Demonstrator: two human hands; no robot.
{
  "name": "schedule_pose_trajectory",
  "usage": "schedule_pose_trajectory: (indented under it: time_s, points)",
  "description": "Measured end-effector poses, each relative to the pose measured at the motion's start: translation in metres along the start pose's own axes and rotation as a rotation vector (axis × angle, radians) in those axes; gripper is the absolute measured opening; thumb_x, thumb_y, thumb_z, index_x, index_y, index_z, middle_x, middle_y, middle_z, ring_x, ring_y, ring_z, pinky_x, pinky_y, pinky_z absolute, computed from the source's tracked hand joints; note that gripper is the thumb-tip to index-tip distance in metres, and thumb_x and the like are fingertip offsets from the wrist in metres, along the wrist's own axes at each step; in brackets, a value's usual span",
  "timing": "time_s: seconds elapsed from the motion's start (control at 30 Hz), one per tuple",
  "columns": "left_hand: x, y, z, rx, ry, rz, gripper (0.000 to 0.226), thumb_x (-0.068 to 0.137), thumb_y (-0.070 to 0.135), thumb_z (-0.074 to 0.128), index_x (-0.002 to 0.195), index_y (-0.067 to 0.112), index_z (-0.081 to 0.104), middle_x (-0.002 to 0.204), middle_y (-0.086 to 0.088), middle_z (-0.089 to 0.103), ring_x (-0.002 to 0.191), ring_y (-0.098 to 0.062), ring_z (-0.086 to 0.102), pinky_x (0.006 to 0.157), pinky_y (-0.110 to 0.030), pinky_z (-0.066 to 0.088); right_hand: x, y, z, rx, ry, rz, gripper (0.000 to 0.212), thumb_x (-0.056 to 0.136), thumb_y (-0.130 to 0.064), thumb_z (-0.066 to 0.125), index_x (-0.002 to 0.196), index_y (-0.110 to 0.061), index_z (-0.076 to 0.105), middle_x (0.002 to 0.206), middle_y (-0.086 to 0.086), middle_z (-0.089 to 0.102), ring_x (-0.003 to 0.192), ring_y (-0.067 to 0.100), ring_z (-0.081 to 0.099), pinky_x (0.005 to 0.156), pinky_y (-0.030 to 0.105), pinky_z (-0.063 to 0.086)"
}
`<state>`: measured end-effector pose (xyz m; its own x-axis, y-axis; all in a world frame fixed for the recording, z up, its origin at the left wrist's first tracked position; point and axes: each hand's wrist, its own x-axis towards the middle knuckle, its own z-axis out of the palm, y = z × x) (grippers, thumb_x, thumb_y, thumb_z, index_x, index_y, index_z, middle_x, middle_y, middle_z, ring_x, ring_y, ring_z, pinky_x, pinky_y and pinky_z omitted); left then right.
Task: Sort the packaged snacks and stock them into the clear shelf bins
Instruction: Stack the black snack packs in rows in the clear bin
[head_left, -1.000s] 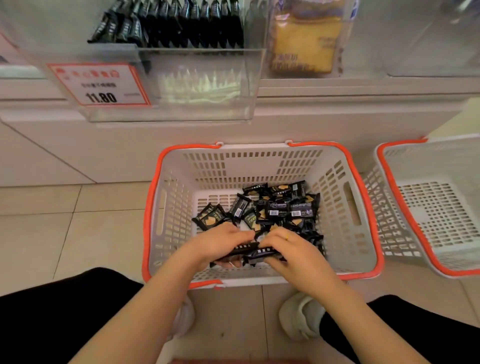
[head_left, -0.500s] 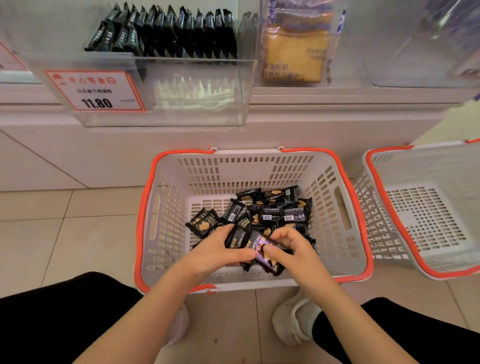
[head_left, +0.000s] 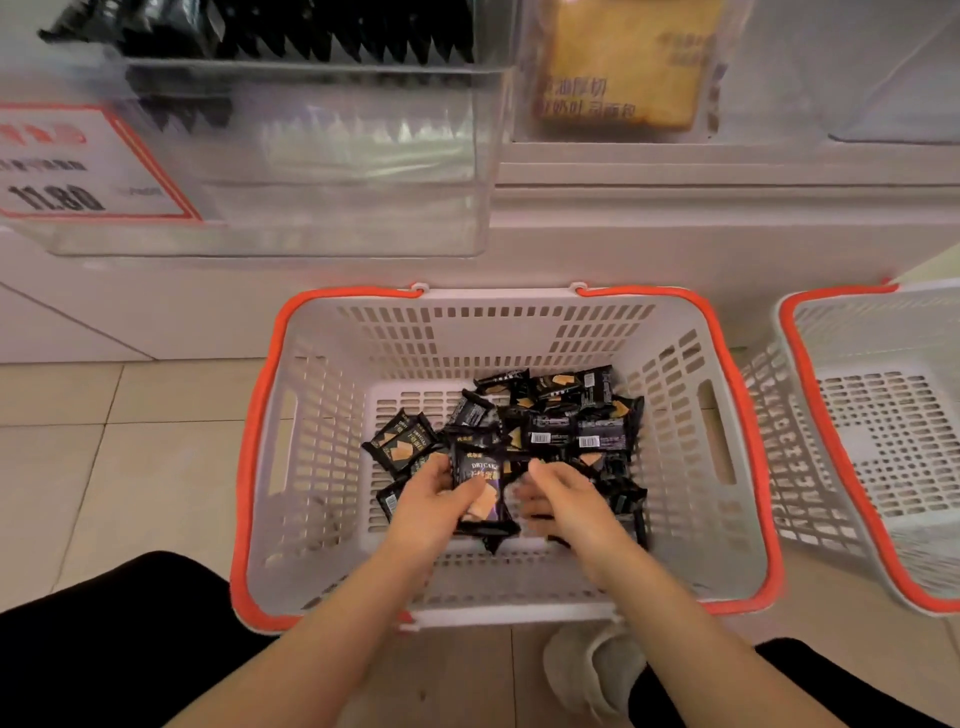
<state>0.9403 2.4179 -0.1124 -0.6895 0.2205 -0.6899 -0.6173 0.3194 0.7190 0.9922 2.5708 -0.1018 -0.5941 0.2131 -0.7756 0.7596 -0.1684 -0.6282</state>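
Crouching over a white basket (head_left: 675, 519) with an orange rim, sorting black snack packets (head_left: 561, 421) below the clear shelf bin (head_left: 311, 156).

Set on the tiled floor (head_left: 104, 467) against the shelf base, with a second, like basket (head_left: 857, 441) just beside it on the right. Overhead, holding a row of upright black packets (head_left: 291, 36) behind a price tag (head_left: 78, 161), next to a yellow bread pack (head_left: 623, 62). Heaped loosely toward the basket's far right corner, some label up, some barcode up. Left hand (head_left: 436, 499) curled round a small stack of packets (head_left: 480, 488), thumb across the top one's front. Right hand (head_left: 561, 499) released, fingers relaxed and spread over the pile, gripping nothing. Pale shoe (head_left: 592, 670) under the basket's near edge.
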Motion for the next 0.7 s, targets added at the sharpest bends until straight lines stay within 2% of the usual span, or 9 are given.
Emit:
schedule_pose_trajectory:
  time_s: [0.13, 0.23, 0.3, 0.37, 0.43, 0.53, 0.6, 0.67, 0.7]
  points:
    - [0.025, -0.012, -0.017, 0.196, 0.099, -0.093, 0.031, 0.088, 0.026, 0.062, 0.111, 0.009, 0.051, 0.106, -0.003, 0.063, 0.098, -0.023, 0.060, 0.095, -0.041, 0.046, 0.048, 0.001, -0.041, -0.529, 0.184, -0.150, 0.015, 0.092, -0.028, 0.056, 0.101, -0.016, 0.058, 0.099, -0.005, 0.060, 0.099, 0.016, 0.058, 0.078, 0.024, 0.041]
    - [0.038, -0.021, -0.028, 0.227, 0.177, -0.140, 0.021, 0.088, 0.024, 0.062, 0.100, 0.015, 0.048, 0.092, -0.004, 0.062, 0.092, -0.025, 0.059, 0.089, -0.039, 0.047, 0.077, 0.000, -0.072, -0.931, 0.262, -0.291, 0.029, 0.089, -0.022, 0.060, 0.115, -0.012, 0.056, 0.121, 0.007, 0.055, 0.112, 0.022, 0.051, 0.092, 0.029, 0.040]
    - [0.042, -0.026, -0.032, 0.208, 0.215, -0.167, 0.020, 0.088, 0.024, 0.062, 0.098, 0.018, 0.045, 0.086, -0.001, 0.058, 0.085, -0.021, 0.056, 0.081, -0.035, 0.046, 0.092, 0.003, -0.088, -1.233, 0.240, -0.362, 0.044, 0.088, -0.022, 0.059, 0.129, -0.012, 0.047, 0.136, 0.009, 0.043, 0.127, 0.025, 0.039, 0.104, 0.034, 0.034]
    - [0.045, -0.029, -0.035, 0.208, 0.221, -0.188, 0.017, 0.088, 0.024, 0.062, 0.096, 0.017, 0.048, 0.089, -0.004, 0.062, 0.085, -0.022, 0.058, 0.075, -0.034, 0.045, 0.101, 0.006, -0.095, -1.400, 0.202, -0.352, 0.054, 0.090, -0.017, 0.056, 0.139, -0.013, 0.034, 0.146, 0.009, 0.031, 0.136, 0.026, 0.027, 0.112, 0.037, 0.028]
    - [0.046, -0.028, -0.034, 0.215, 0.218, -0.199, 0.018, 0.087, 0.025, 0.062, 0.098, 0.014, 0.055, 0.094, -0.010, 0.066, 0.088, -0.026, 0.061, 0.075, -0.036, 0.048, 0.107, 0.012, -0.092, -1.489, 0.199, -0.346, 0.058, 0.089, -0.010, 0.054, 0.141, -0.013, 0.028, 0.149, 0.009, 0.027, 0.139, 0.028, 0.023, 0.113, 0.040, 0.026]
    - [0.049, -0.024, -0.026, 0.252, 0.204, -0.195, 0.017, 0.086, 0.026, 0.063, 0.093, 0.010, 0.060, 0.090, -0.014, 0.067, 0.085, -0.029, 0.063, 0.082, -0.045, 0.053, 0.112, 0.018, -0.089, -1.565, 0.255, -0.375, 0.057, 0.085, -0.001, 0.052, 0.136, -0.013, 0.030, 0.142, 0.011, 0.035, 0.134, 0.031, 0.029, 0.106, 0.043, 0.033]
    - [0.050, -0.018, -0.020, 0.291, 0.191, -0.169, 0.012, 0.086, 0.028, 0.062, 0.082, 0.016, 0.061, 0.082, -0.007, 0.067, 0.076, -0.020, 0.062, 0.079, -0.041, 0.052, 0.115, 0.019, -0.089, -1.613, 0.265, -0.400, 0.055, 0.083, 0.001, 0.051, 0.133, -0.013, 0.032, 0.134, 0.012, 0.041, 0.127, 0.031, 0.036, 0.101, 0.041, 0.037]
    - [0.050, -0.013, -0.013, 0.290, 0.174, -0.142, 0.017, 0.086, 0.032, 0.062, 0.091, 0.016, 0.061, 0.089, -0.002, 0.066, 0.078, -0.015, 0.060, 0.071, -0.033, 0.049, 0.117, 0.019, -0.090, -1.545, 0.262, -0.426, 0.049, 0.085, -0.004, 0.055, 0.129, -0.013, 0.035, 0.130, 0.011, 0.044, 0.122, 0.030, 0.040, 0.097, 0.039, 0.039]
    - [0.049, -0.010, -0.010, 0.281, 0.164, -0.134, 0.024, 0.086, 0.035, 0.062, 0.100, 0.016, 0.059, 0.094, 0.000, 0.065, 0.082, -0.014, 0.060, 0.068, -0.028, 0.047, 0.115, 0.017, -0.089, -1.407, 0.273, -0.418, 0.047, 0.086, -0.011, 0.059, 0.128, -0.013, 0.038, 0.129, 0.009, 0.046, 0.119, 0.028, 0.043, 0.095, 0.037, 0.040]
